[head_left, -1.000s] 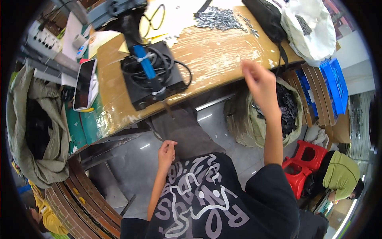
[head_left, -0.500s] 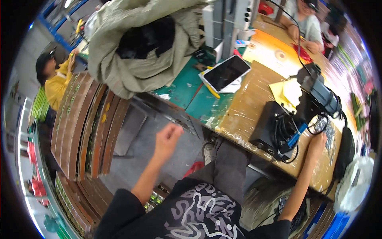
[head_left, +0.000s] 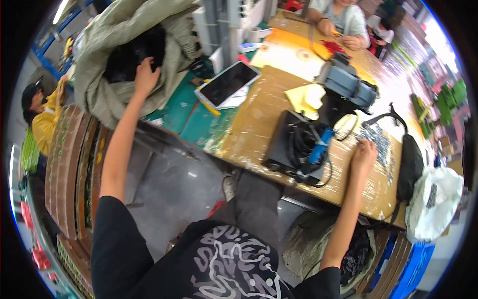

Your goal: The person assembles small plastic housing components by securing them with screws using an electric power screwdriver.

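The left hand (head_left: 147, 77) is in the sack (head_left: 94, 65), far apart from the right hand (head_left: 366, 154) near grey pieces (head_left: 382, 144); their grip I cannot tell

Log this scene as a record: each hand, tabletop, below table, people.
left hand: in mouth of olive-grey woven sack, over black contents; grip unclear
right hand: beside small silvery pieces; grip unclear
tabletop: smartphone, black box, coiled black cables
below table: second woven sack, black pieces inside
people: co-worker in yellow; co-worker across table
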Motion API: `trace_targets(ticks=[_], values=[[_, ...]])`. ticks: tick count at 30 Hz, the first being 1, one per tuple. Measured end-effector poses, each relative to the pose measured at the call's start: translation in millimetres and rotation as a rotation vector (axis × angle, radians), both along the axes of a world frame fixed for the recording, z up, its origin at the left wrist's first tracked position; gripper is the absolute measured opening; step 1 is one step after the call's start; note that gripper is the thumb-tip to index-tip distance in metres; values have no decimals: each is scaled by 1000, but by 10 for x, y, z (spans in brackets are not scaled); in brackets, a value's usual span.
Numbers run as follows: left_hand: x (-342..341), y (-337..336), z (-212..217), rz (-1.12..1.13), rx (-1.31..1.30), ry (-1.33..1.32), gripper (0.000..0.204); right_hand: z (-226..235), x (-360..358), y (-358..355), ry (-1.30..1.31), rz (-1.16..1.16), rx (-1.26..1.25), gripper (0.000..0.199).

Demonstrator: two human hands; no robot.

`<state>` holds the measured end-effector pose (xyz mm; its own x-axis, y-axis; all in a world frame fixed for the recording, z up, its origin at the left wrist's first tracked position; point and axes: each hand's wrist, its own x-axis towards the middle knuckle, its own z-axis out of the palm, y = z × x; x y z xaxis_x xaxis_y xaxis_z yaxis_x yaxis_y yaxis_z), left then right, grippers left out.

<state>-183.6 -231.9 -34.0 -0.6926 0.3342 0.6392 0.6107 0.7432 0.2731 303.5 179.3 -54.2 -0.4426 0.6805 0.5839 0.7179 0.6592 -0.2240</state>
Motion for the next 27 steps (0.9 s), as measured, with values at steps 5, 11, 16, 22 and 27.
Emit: trace_targets(ticks=[5,11,16,22,27], values=[[-259,189,-150,137,-232,-147,49,-74,-24,3,-9,-73,5,7],[-285,70,156,-12,-202,25,30,-40,-36,13,77,-59,38,4],[192,-38,604,93,-439,355,29,56,0,36,250,67,-40,5],[1359,-69,720,-151,300,-244,35,97,89,2,610,217,-433,6],[3020,229,569,-579,777,-1017,43,391,331,-764,988,333,-557,10]])
